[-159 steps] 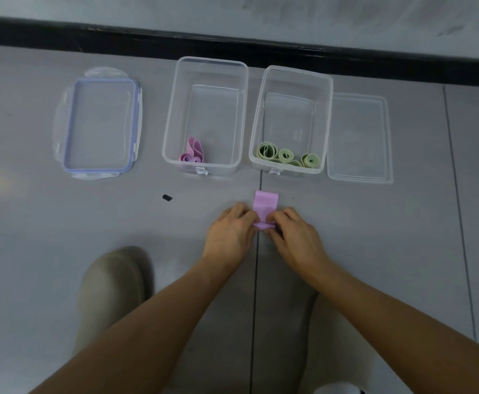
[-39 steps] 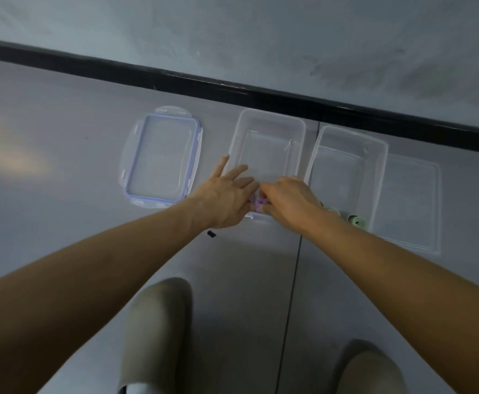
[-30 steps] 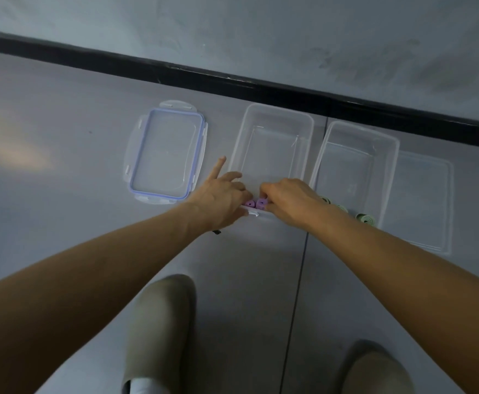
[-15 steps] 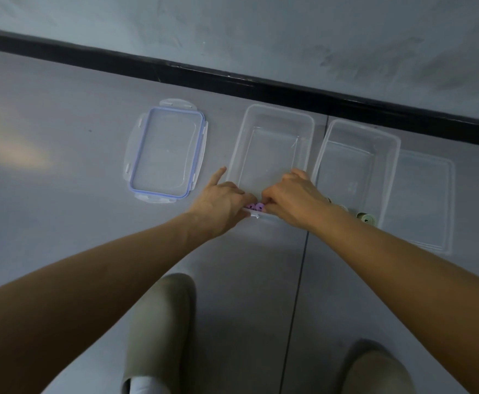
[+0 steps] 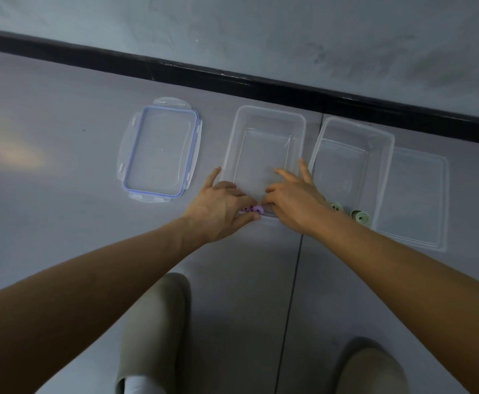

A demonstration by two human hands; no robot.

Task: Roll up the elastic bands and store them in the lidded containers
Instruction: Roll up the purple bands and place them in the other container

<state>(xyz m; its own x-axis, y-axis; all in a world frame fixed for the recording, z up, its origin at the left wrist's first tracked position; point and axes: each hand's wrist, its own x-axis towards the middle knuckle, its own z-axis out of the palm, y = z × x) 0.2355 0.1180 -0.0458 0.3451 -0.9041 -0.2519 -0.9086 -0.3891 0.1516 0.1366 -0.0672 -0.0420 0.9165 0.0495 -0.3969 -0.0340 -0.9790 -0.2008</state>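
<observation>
Presently, the purple rolls [image 5: 254,209] sit at the six-o'clock end of the left container [image 5: 263,155], touching the left hand [image 5: 221,211] at its three o'clock; its grasp is indeterminate. The right hand [image 5: 295,203], fingers spread, holds nothing.

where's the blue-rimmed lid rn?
Head view, left of centre: the blue-rimmed lid lies flat on the floor, just left of the left clear container, beyond the left hand.

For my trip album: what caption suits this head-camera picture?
Left hand holds purple rolled bands in one clear container, right hand alongside; green rolls lie in the neighbouring container.
</observation>
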